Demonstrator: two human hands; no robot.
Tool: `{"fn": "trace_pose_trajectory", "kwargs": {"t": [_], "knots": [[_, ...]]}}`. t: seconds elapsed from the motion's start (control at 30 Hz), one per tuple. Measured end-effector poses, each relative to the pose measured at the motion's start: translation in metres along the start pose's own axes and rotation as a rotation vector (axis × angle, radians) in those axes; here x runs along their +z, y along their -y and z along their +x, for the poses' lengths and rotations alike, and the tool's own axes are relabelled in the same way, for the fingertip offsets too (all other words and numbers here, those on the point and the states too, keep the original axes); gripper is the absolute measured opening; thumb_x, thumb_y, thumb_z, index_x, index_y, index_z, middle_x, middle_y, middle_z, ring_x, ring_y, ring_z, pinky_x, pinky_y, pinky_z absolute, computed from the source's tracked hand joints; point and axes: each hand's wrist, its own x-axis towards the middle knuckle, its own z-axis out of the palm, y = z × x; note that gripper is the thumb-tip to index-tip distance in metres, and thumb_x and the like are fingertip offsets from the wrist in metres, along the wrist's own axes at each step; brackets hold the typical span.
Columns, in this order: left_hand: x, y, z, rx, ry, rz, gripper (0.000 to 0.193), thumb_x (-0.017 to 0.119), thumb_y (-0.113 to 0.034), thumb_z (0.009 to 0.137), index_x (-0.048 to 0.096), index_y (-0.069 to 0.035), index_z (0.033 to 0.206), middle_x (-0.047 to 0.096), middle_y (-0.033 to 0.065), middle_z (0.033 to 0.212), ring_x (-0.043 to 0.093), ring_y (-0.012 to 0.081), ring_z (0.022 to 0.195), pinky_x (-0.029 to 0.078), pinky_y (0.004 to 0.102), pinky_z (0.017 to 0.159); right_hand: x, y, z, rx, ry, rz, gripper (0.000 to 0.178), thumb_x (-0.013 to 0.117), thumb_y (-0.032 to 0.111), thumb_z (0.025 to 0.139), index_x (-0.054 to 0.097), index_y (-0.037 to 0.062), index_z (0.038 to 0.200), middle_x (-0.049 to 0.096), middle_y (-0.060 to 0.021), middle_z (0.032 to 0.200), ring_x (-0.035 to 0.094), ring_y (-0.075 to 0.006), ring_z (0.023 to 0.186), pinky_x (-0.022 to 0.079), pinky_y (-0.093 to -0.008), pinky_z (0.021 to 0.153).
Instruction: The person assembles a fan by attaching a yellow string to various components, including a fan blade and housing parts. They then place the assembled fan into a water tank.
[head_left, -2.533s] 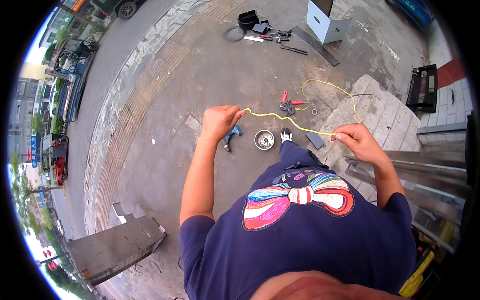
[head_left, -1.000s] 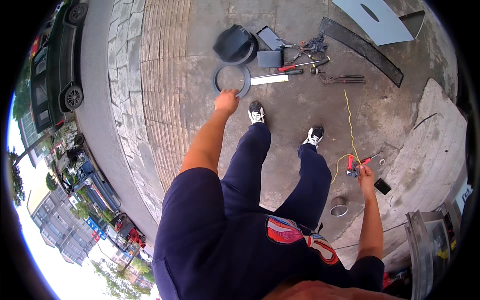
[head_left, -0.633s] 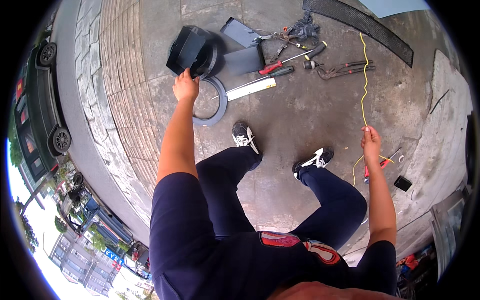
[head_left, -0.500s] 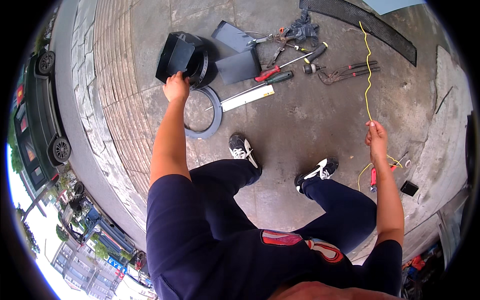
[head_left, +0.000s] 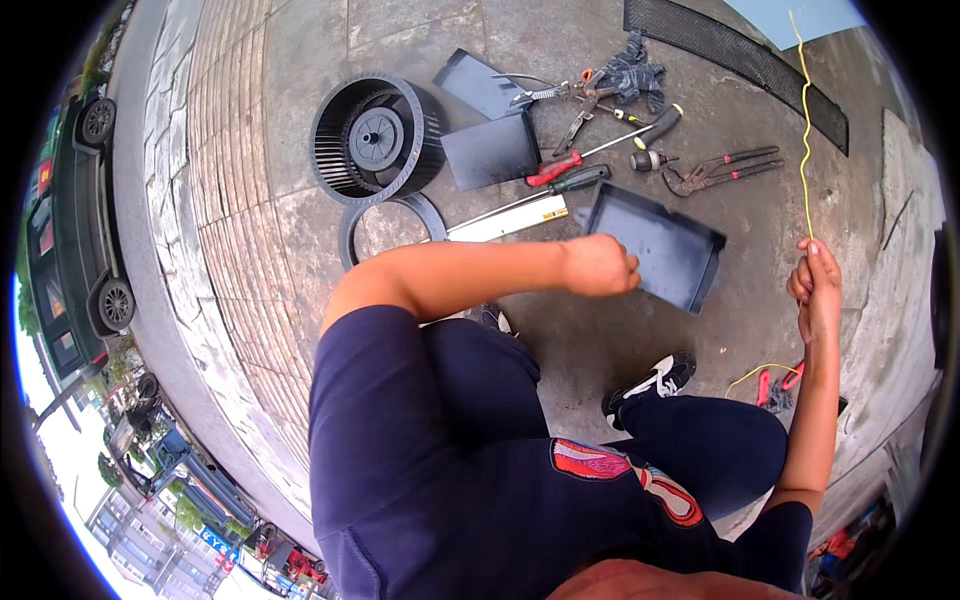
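Observation:
My left hand (head_left: pixel 600 265) is closed on the near-left edge of a dark sheet-metal tray (head_left: pixel 665 250) with folded rims, holding it over the ground in front of me. Off to the right, my right hand (head_left: pixel 815 275) pinches a yellow wire (head_left: pixel 805 130), whose long end stretches away from me past the fingertips. A black blower wheel (head_left: pixel 375 140) with many thin blades stands at the far left, its hub facing up. Touching or close to its near side is a grey ring (head_left: pixel 347 235), partly hidden by my left forearm.
Two dark panels (head_left: pixel 490 152) lie beside the wheel. Past them are screwdrivers (head_left: pixel 555 168), grey gloves (head_left: pixel 635 72), red-handled pincers (head_left: pixel 720 170) and a white strip (head_left: pixel 515 217). A black mesh strip (head_left: pixel 740 60) lies far right; a red-handled tool (head_left: pixel 765 388) rests near my right forearm.
My left hand has lifted the dark tray off the blower wheel and carried it right, to the middle. The wheel's hub now shows. My right hand still holds the yellow wire.

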Motion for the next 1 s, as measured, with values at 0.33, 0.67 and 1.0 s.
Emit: {"fn": "trace_pose_trajectory", "kwargs": {"t": [0.33, 0.67, 1.0], "knots": [[0.000, -0.002, -0.052, -0.207, -0.137, -0.164, 0.040, 0.065, -0.035, 0.078, 0.055, -0.009, 0.108, 0.056, 0.0065, 0.103, 0.053, 0.0224, 0.098, 0.040, 0.0385, 0.085, 0.028, -0.017, -0.026, 0.121, 0.189, -0.189, 0.020, 0.044, 0.022, 0.098, 0.052, 0.0061, 0.090, 0.025, 0.0066, 0.051, 0.019, -0.0037, 0.040, 0.018, -0.0212, 0.039], [0.075, -0.097, -0.288, -1.782, 0.141, 0.209, 0.067, 0.075, -0.037, 0.068, 0.047, -0.009, 0.122, 0.053, 0.0090, 0.116, 0.051, 0.0264, 0.108, 0.038, 0.0445, 0.089, 0.059, -0.024, -0.020, 0.266, 0.429, -0.249, 0.020, 0.047, 0.021, 0.097, 0.054, 0.0046, 0.087, 0.028, 0.0060, 0.050, 0.022, -0.0041, 0.041, 0.018, -0.0221, 0.040], [-0.025, -0.144, -0.331, -1.546, -0.018, -0.278, 0.052, 0.079, -0.031, 0.067, 0.058, -0.005, 0.106, 0.060, 0.0137, 0.099, 0.060, 0.0317, 0.094, 0.048, 0.0375, 0.082, 0.055, -0.001, -0.026, 0.310, 0.644, -0.429, 0.019, 0.052, 0.019, 0.094, 0.059, 0.0031, 0.086, 0.035, 0.0060, 0.052, 0.028, -0.0037, 0.043, 0.022, -0.0212, 0.041]]}}
